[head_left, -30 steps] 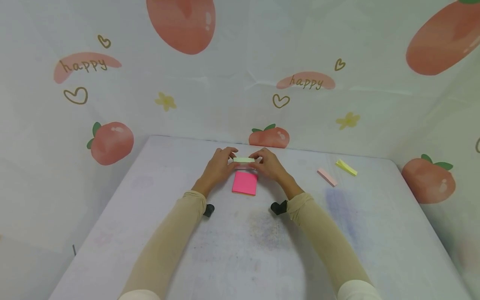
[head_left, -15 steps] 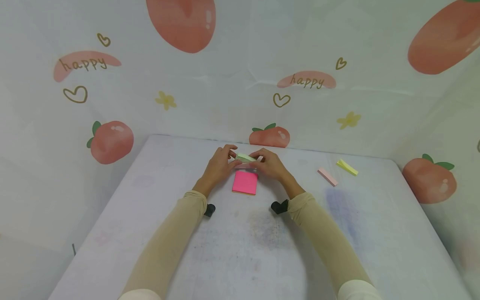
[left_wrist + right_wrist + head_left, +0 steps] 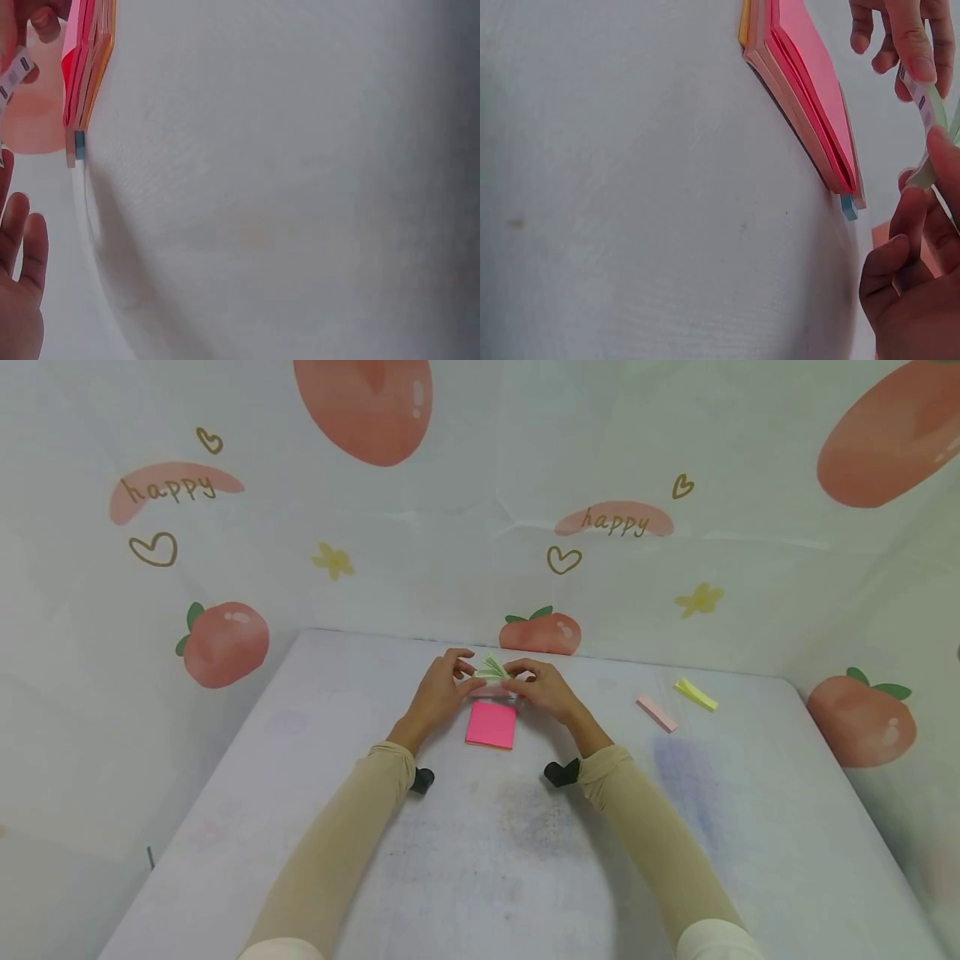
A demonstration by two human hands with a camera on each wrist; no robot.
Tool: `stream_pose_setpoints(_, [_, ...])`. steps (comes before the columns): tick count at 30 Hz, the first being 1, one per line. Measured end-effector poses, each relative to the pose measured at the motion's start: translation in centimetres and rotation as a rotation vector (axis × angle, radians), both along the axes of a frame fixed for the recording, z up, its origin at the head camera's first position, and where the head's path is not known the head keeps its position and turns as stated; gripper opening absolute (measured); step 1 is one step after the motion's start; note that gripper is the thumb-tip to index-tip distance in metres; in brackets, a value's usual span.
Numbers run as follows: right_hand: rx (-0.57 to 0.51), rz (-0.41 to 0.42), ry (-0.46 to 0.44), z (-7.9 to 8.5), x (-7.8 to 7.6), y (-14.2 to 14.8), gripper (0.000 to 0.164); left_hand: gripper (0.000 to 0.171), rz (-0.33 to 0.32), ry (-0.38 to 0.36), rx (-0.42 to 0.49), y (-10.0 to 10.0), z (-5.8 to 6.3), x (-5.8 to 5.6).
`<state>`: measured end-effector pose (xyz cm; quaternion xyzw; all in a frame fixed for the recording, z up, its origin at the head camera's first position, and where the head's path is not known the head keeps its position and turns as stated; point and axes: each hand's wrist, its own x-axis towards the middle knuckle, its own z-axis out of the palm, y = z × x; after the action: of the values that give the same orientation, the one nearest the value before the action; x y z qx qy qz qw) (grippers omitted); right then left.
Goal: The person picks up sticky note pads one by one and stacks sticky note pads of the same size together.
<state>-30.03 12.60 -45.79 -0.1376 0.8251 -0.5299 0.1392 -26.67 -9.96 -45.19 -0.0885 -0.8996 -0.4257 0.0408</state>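
Note:
A narrow pale green sticky note pad (image 3: 489, 676) is held between both hands near the table's far side, its loose end fanned upward. My left hand (image 3: 441, 691) pinches its left end between thumb and fingers. At the other end, my right hand (image 3: 546, 688) pinches it with thumb and forefinger; in the right wrist view, the pad (image 3: 922, 178) bows between the two hands. Its printed white underside (image 3: 15, 73) shows in the left wrist view. Just nearer than the hands lies a stack of square sticky notes, bright pink (image 3: 491, 725) on top. A pale pink pad (image 3: 491, 691) shows just beyond it.
To the right lie a narrow pale pink pad (image 3: 656, 713) and a yellow one (image 3: 696, 694) with a lifted leaf. A small blue piece (image 3: 848, 207) peeks out by the stack. Behind the white table (image 3: 465, 860) rises a fruit-printed backdrop (image 3: 435, 543).
The green pad, lying flat and level a second ago, has been bent, and its leaves now fan upward near the right fingers. The right hand has shifted slightly right; the stack stays put.

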Motion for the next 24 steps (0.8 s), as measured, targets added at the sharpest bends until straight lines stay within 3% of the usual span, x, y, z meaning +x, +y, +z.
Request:
stream_pose_setpoints(11, [0.205,0.039,0.205,0.2,0.0,-0.5,0.032,0.05,0.004,-0.014,-0.022,0.0,0.0,0.0])
stream_pose_setpoints(18, [0.255,0.04,0.219,0.4,0.1,-0.9,0.031,0.031,0.01,-0.059,-0.11,-0.4,0.2,0.3])
stream_pose_setpoints(24, [0.294,0.045,0.212,0.2,0.0,-1.0,0.03,0.028,0.009,-0.1,-0.111,-0.5,0.4,0.2])
